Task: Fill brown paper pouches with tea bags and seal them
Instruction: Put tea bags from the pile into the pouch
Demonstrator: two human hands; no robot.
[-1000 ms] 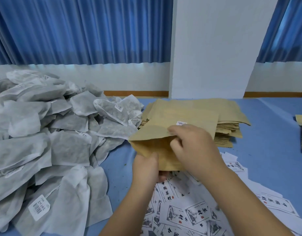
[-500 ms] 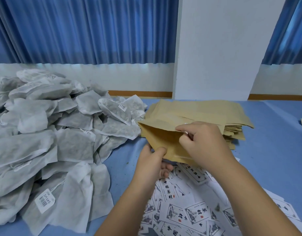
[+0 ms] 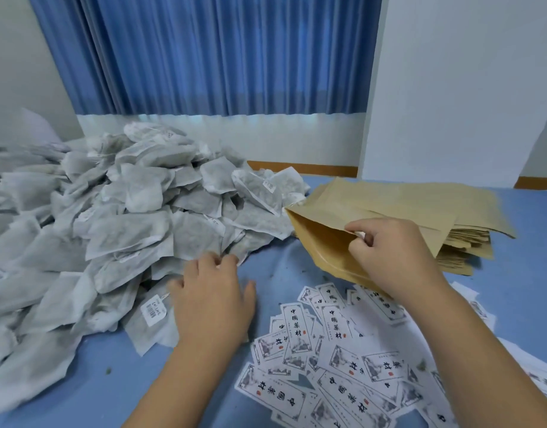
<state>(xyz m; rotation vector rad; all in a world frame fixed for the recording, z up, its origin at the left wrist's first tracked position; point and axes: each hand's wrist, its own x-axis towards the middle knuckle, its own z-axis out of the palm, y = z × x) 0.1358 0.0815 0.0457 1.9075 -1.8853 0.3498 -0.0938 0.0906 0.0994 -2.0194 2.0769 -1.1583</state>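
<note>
One hand alone keeps the pouch (image 3: 321, 242) open — the right hand (image 3: 389, 254) pinches its upper lip between thumb and curled fingers. The pouch is tilted, with its mouth toward the heap of tea bags (image 3: 127, 236) and its lower edge near the labels (image 3: 328, 350) scattered on the table (image 3: 96, 381). That thin pinch looks like the weak point: if the paper slips or the lip folds over, the mouth could close flat, and a bag pushed at it would crumple against the edge rather than slide in. The left hand (image 3: 210, 301) lies spread and relaxed at the near edge of the heap, fingertips touching the bags, with nothing in its grasp. The bags overlap loosely and some carry tags, so a pull on one may drag its neighbours along — several could slide off the heap onto the labels. A soft bag may also bunch at the mouth if fed in corner first. Just behind the right hand sits the stack of pouches (image 3: 470, 242); a wide swing of the wrist might knock its top sheets askew.
</note>
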